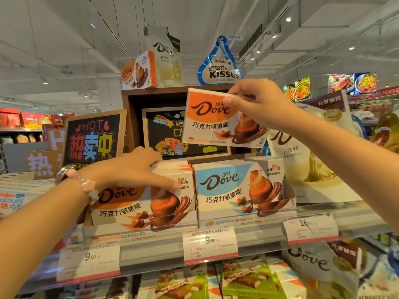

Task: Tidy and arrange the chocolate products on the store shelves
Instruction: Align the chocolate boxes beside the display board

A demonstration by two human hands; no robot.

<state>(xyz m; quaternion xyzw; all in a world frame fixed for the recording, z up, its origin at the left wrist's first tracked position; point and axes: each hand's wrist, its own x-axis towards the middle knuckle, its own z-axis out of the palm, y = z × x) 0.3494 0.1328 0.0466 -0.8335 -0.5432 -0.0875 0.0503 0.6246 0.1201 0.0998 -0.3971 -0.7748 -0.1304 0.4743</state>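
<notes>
Right hand (258, 104) pinches the top right corner of an orange Dove box (216, 119), held in the air above the shelf (248, 244), tilted slightly. Left hand (138, 169), pink bead bracelet (84, 182) on the wrist, lies flat with fingers straight on top of the orange Dove boxes in the tray (140, 203) at the shelf's front edge. Just beside them to the right stands a row of blue Dove boxes (235, 188). 3 price tags (210, 244) hang on the front rail. A Kisses bag (222, 65) stands on the wooden box top behind.
</notes>
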